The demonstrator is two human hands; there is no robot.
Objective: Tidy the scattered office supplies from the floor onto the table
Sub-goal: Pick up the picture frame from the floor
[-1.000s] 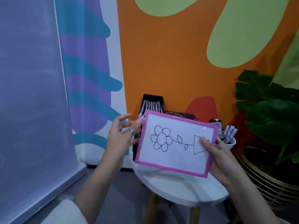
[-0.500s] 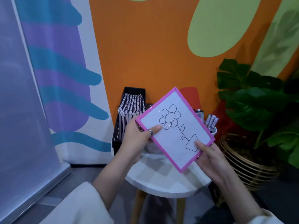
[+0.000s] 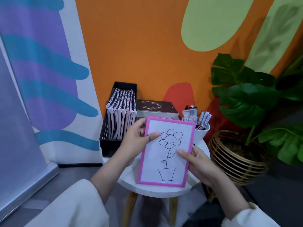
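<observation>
While a black basket [image 3: 108,128] of notebooks [image 3: 122,112] is sitting at the table's [image 3: 164,190] left edge, the left hand [image 3: 137,141] is pinching the board's [image 3: 167,151] left side, thumb on its face; the board is standing upright over the table's front; the right hand [image 3: 198,163] is gripping its right side; a pen cup [image 3: 202,131] is standing at the right edge.
</observation>
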